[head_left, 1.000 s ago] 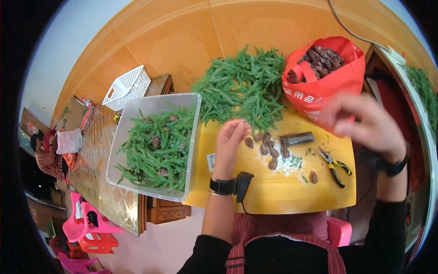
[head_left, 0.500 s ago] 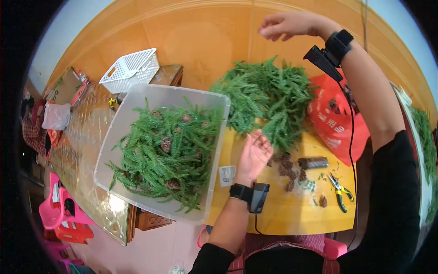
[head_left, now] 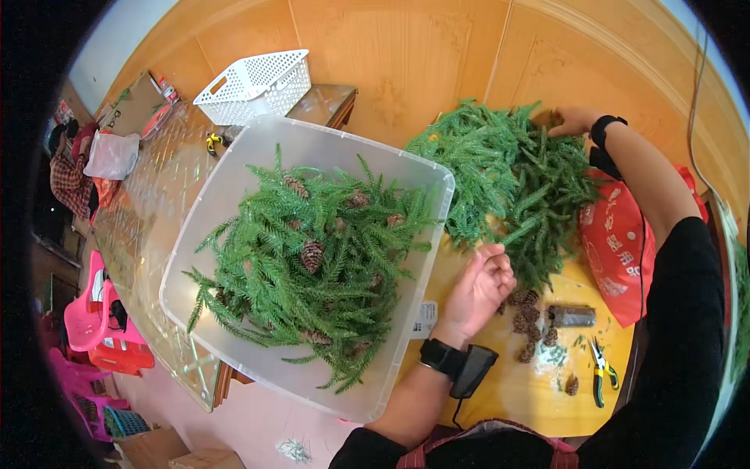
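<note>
My right hand reaches to the back right of a pile of green artificial pine branches. Its fingertips are down at the branches, partly hidden, so whether they grip one does not show. My left hand is over the yellow table, near the pile's front edge, palm turned up. Its fingers are loosely curled and apart, with nothing seen in them. Beside it, to the left, stands a clear plastic bin filled with pine branches that bear brown pine cones.
Loose pine cones, a dark cylindrical roll and yellow-and-black pliers lie on the yellow table. A red bag stands at the right. White basket sits behind the bin. A person in plaid is far left.
My right hand has come down from the air above the wall side onto the back of the branch pile. My left hand stays near the pile's front edge. The whole view has shifted.
</note>
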Available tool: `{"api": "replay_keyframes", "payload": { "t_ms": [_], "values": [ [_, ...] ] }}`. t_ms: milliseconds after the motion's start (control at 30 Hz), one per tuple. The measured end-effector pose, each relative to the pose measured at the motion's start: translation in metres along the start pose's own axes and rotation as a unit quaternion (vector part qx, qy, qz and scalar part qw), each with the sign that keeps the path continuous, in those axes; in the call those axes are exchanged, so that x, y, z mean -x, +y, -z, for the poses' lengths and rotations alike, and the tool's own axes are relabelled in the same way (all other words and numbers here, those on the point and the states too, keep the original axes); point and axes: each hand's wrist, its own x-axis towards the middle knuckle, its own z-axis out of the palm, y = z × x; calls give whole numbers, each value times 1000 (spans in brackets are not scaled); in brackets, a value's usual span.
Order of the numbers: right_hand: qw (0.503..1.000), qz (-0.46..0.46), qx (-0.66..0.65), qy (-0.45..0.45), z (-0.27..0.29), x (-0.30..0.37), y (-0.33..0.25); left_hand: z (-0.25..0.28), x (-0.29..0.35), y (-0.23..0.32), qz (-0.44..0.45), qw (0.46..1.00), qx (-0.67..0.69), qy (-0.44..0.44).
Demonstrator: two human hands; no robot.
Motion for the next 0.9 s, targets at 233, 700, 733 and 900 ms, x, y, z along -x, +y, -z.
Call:
{"api": "replay_keyframes", "payload": {
  "t_ms": [233,700,733,900],
  "values": [
    [995,65,-67,-46,-47,-45,65,-7,-3,-2,5,999,32,-24],
    [996,29,46,-68,-21,3,13,-4,-1,1,3,1000,8,15],
    [996,30,45,-68,-13,10,1,-4,0,2,2,1000,8,16],
    [998,1,16,-67,26,46,-30,0,-3,-1,4,1000,-8,5]
  ]
}}
